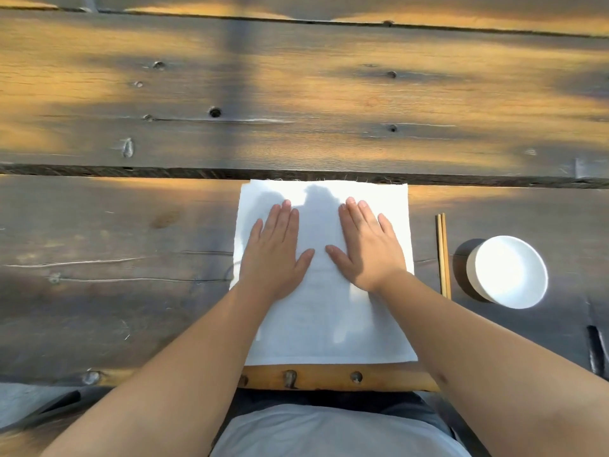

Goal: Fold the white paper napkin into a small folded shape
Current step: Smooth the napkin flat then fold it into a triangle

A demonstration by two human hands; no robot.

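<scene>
The white paper napkin lies spread flat on the wooden worktop at its near edge, right in front of the person, probably smoothed out so the first fold comes out clean. The left hand and right hand rest palm-down on it side by side, fingers straight and nearly together, pressing rather than gripping. Chopsticks and a white bowl sit off to the right, apart from the napkin.

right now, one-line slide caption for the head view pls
Both hands, left and right, press flat on the white napkin beside chopsticks and a white bowl.
</scene>
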